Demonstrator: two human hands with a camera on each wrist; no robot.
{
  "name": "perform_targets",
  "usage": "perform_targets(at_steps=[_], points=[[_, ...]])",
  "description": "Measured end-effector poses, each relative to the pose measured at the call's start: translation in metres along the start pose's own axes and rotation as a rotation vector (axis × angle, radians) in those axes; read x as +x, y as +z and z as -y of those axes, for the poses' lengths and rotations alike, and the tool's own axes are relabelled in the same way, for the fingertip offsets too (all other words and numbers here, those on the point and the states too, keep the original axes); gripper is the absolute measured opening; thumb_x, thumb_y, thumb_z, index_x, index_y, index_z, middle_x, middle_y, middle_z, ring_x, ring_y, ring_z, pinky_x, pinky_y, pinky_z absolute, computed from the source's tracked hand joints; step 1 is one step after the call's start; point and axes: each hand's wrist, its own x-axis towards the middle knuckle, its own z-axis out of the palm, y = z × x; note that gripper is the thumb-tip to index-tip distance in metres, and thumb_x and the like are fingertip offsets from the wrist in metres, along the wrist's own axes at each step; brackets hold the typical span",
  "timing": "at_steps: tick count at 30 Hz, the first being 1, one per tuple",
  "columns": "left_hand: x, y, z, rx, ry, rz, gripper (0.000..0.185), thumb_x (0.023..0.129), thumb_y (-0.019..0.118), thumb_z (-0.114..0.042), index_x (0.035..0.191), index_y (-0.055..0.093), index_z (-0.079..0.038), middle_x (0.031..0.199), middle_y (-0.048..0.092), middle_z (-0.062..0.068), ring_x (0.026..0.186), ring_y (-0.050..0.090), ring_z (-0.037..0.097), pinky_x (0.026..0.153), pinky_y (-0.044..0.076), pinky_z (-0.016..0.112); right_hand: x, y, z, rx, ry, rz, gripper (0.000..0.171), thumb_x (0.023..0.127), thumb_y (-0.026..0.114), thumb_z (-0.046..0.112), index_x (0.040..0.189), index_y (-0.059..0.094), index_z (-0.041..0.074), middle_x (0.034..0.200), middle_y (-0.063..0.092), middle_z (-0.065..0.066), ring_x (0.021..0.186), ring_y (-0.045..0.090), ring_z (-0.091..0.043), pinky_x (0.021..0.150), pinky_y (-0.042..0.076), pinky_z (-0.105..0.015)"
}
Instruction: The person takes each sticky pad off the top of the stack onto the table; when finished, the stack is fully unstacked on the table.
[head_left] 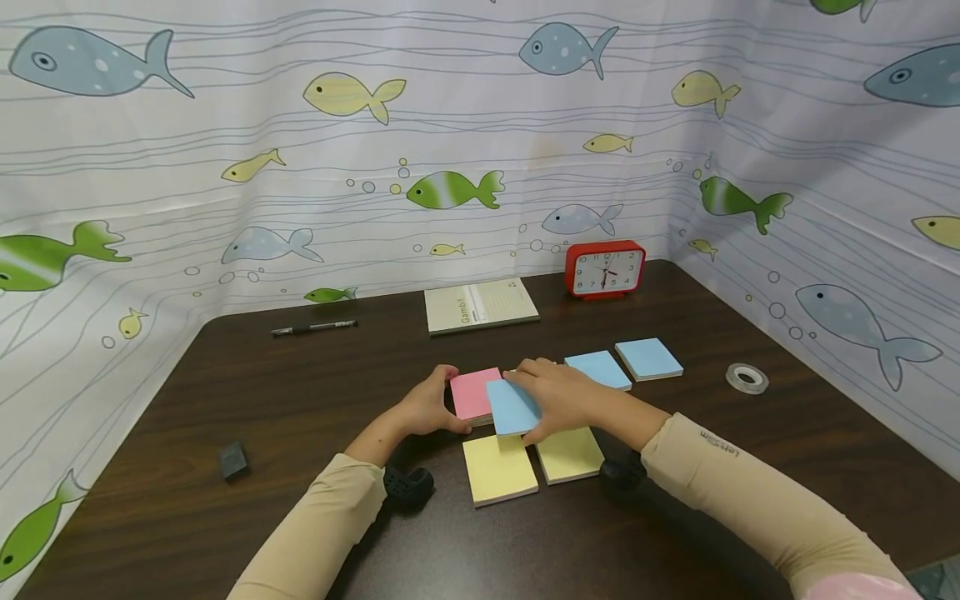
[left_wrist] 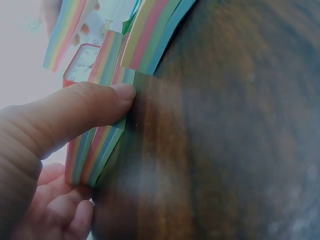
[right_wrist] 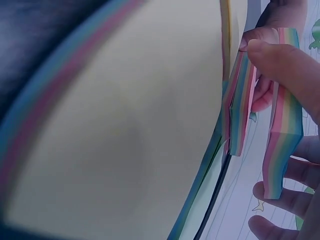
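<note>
My left hand (head_left: pixel 426 407) grips a pink-topped sticky note pad (head_left: pixel 474 393) at its sides, thumb at the near edge. In the left wrist view, two stacked pads with striped edges (left_wrist: pixel 95 155) lie between thumb and fingers. My right hand (head_left: pixel 558 396) pinches a blue-topped sticky note pad (head_left: pixel 512 407), tilted and raised just right of the pink one. The right wrist view shows this pad's striped edge (right_wrist: pixel 284 120) between thumb and fingers, apart from the left hand's pads. Two yellow pads (head_left: pixel 500 471) (head_left: pixel 572 455) lie nearer me. Something behind the right hand is mostly hidden.
Two more blue pads (head_left: pixel 598 369) (head_left: pixel 649 358) lie to the right, with a tape roll (head_left: pixel 747 378) beyond. A notebook (head_left: pixel 482 305), a red clock (head_left: pixel 605 268) and a pen (head_left: pixel 314 327) are at the back. A dark grey block (head_left: pixel 234 461) sits left.
</note>
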Motion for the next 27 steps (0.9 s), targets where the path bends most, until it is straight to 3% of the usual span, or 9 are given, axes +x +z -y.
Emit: perform_targets(at_steps=[18, 27], points=[[0.0, 0.0, 0.0, 0.003, 0.002, -0.003, 0.087, 0.057, 0.082, -0.02, 0.125, 0.03, -0.003, 0.125, 0.039, 0.015, 0.11, 0.042, 0.027, 0.09, 0.033, 0.039, -0.033, -0.005, -0.014, 0.028, 0.005, -0.009, 0.086, 0.059, 0.073, 0.049, 0.127, 0.044, 0.004, 0.112, 0.046, -0.007, 0.094, 0.044, -0.019, 0.073, 0.042, -0.033], [0.0, 0.0, 0.0, -0.002, 0.008, -0.007, 0.086, 0.057, 0.082, -0.019, 0.124, 0.031, -0.002, 0.125, 0.039, 0.015, 0.11, 0.042, 0.026, 0.091, 0.033, 0.039, -0.047, -0.006, -0.02, 0.036, 0.059, 0.037, 0.087, 0.059, 0.072, 0.05, 0.128, 0.043, 0.005, 0.118, 0.045, -0.009, 0.104, 0.041, -0.022, 0.08, 0.04, -0.037]])
